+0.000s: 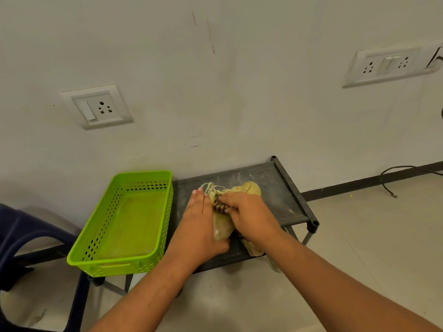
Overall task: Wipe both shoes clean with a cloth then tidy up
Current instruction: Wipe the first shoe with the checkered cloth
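Progress: mid-wipe by my guess; how much of either shoe is clean, and whether tidying is left, cannot be told. Pale yellow shoes (250, 188), dusty-looking with loose laces, lie side by side on a low black shelf (282, 188), beside a green basket (119, 262). Left hand (197, 219) braces one shoe, fingers (197, 200) straight and flat. Right hand (249, 214) curls its fingers (227, 200) onto a striped cloth (220, 207) on top.

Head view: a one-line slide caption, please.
Left hand braces a tan shoe, right hand grips it, beside a green basket.
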